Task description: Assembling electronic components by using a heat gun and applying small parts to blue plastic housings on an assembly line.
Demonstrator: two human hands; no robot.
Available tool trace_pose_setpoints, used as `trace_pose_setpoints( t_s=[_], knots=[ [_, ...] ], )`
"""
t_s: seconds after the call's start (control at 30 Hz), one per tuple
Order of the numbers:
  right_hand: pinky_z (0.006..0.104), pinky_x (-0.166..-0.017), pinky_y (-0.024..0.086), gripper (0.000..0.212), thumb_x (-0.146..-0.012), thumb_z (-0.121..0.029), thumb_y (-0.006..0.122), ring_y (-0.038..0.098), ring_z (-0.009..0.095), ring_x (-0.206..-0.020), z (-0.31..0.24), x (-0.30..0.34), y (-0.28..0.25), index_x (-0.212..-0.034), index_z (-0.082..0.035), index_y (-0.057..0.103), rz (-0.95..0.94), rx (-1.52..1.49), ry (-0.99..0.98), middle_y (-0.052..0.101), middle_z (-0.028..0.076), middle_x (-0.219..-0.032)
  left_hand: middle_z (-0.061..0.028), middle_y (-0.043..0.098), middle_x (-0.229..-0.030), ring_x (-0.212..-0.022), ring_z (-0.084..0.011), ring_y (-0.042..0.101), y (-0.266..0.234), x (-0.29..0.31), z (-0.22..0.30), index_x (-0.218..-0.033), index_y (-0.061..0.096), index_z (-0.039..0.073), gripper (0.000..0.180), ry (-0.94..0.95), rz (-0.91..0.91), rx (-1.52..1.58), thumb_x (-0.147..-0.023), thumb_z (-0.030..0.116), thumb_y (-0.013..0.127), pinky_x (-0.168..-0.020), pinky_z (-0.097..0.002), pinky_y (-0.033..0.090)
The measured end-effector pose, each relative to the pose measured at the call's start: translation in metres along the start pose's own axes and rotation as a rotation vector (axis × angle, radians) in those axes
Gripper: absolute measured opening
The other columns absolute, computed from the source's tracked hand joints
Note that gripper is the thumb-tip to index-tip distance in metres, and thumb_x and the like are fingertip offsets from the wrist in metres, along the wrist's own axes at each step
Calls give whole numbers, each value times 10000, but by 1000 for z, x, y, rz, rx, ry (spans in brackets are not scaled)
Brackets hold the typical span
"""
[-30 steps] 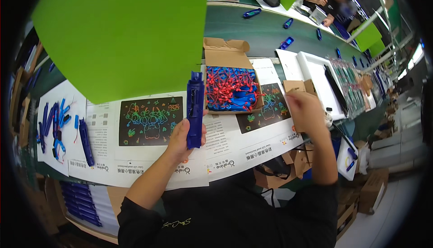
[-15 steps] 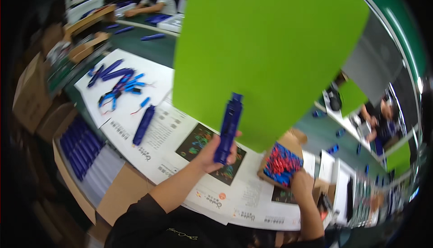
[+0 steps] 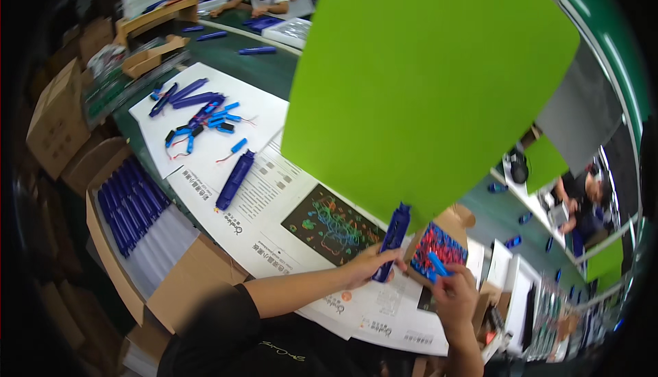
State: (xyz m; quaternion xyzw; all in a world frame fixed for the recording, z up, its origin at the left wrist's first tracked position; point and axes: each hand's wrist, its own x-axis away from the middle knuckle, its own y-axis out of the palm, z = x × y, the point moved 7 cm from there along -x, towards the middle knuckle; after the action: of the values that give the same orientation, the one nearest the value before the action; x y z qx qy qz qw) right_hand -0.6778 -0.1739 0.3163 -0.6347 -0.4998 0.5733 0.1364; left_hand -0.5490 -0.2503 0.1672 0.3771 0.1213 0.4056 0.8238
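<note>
My left hand (image 3: pixel 373 267) is closed around the lower part of a long dark blue plastic housing (image 3: pixel 396 229), held tilted above the printed sheet. Just to its right, my right hand (image 3: pixel 456 298) pinches a small blue battery-like cylinder (image 3: pixel 438 264) over the front of a cardboard box (image 3: pixel 415 247). Many red and blue pieces (image 3: pixel 439 243) fill that box. Another dark blue housing (image 3: pixel 235 180) lies on the sheet at left. Near it rests a single blue cylinder with thin red wires (image 3: pixel 238 146).
White printed sheets (image 3: pixel 274 223) cover the green table. A tall green panel (image 3: pixel 439 89) stands across the bench. Several housings and wired cylinders lie in a pile (image 3: pixel 205 116) at far left. A carton (image 3: pixel 185 274) at near left holds rows of housings (image 3: pixel 130 205). Other people sit farther off.
The left hand and its housing have moved right and lower, toward the box. My right hand has come back from the box's contents with a blue cylinder now showing in its fingers.
</note>
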Motion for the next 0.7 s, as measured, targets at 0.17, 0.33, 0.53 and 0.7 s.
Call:
trace_pose_setpoints(
  t_s=[0.17, 0.33, 0.53, 0.7],
  knots=[
    [314, -591, 504, 146, -703, -12, 685, 615, 249, -716, -14, 6, 53, -787, -21, 566, -103, -9, -123, 585, 101, -964, -69, 615, -843, -593, -114, 556, -19, -1, 0, -1023, 481, 73, 282, 133, 216, 38, -836, 168, 670, -523, -244, 452],
    [302, -583, 502, 169, -700, 26, 672, 605, 222, -740, -18, 10, 66, -823, -26, 568, -176, -136, -69, 581, 105, -951, -142, 644, -908, -623, -123, 561, -18, -4, 7, -1069, 395, 54, 372, 133, 182, 47, -827, 116, 670, -567, -245, 461],
    [243, -635, 498, 280, -810, -62, 649, 561, 110, -755, 36, -2, 70, -1082, -26, 594, -235, -634, 464, 588, 75, -957, -159, 647, -939, -650, -126, 565, -8, -2, 13, -1069, 396, 53, 377, 93, 28, -99, -826, 122, 676, -599, -246, 464],
    [239, -653, 501, 324, -828, -93, 660, 572, 86, -773, 32, 14, 96, -1141, -31, 604, -573, -893, 577, 603, 60, -969, -99, 621, -883, -663, -123, 571, -1, 5, 8, -1089, 415, 36, 391, 60, -11, -213, -822, 129, 686, -604, -256, 474]
  ],
)
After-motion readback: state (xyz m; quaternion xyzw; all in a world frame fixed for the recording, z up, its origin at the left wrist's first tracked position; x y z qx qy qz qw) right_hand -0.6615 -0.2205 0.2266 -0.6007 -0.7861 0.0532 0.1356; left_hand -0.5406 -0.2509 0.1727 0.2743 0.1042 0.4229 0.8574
